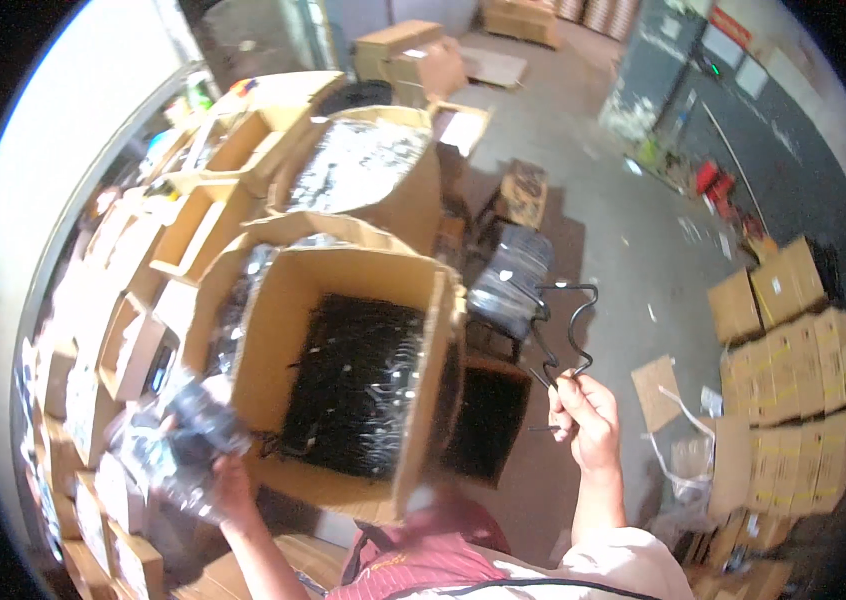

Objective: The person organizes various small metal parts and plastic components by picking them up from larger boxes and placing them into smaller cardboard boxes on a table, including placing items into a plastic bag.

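Note:
My left hand (233, 488), off to the left, has its fingers closed on a clear plastic bag (168, 450) with dark contents I cannot make out. Black bent metal rods (583, 325) stick up from my right hand (588, 412), its thumb and fingers pinched round their lower ends. Between my hands stands an open cardboard box (278, 300) holding a dense mass of black bent metal pieces (358, 385). The bag hangs beside the box's left wall, and the rods are held out to its right, over the floor.
Behind the box is another carton (423, 185) full of shiny clear packets. A stool with a plastic-wrapped seat (513, 280) and a wooden stool (521, 192) stand ahead right. Bundled flat cartons (793, 370) are stacked at far right. Small boxes (198, 225) line the left shelf.

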### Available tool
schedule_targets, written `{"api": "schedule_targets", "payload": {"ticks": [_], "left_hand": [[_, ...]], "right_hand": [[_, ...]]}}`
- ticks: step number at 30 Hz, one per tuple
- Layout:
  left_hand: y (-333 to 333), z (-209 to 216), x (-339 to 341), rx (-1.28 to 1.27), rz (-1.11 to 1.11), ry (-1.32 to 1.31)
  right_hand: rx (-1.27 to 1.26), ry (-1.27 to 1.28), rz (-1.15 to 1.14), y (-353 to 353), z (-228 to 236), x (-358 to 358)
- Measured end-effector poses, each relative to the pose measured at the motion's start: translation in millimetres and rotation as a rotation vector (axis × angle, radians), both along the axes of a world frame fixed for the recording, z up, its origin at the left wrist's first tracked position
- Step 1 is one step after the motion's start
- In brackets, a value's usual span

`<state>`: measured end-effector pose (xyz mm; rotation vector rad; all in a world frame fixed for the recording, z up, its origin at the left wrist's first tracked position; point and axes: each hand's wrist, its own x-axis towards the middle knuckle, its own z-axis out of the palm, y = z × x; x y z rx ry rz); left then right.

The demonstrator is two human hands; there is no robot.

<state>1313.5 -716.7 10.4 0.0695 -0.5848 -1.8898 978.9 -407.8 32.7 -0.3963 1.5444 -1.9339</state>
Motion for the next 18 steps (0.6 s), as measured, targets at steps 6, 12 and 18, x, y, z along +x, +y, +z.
{"api": "schedule_targets", "payload": {"ticks": [6, 12, 18], "left_hand": [[25, 30, 2, 0.086, 0.043, -0.132], [12, 40, 96, -0.128, -0.111, 0.229], [-13, 28, 210, 0.028, -0.096, -0.149]], "right_hand": [[-0.036, 0.216, 0.213, -64, 70, 86], [0.002, 0.631, 0.205, -133, 88, 231], [-0.101, 1.115, 0.281, -240, 47, 338]]}}
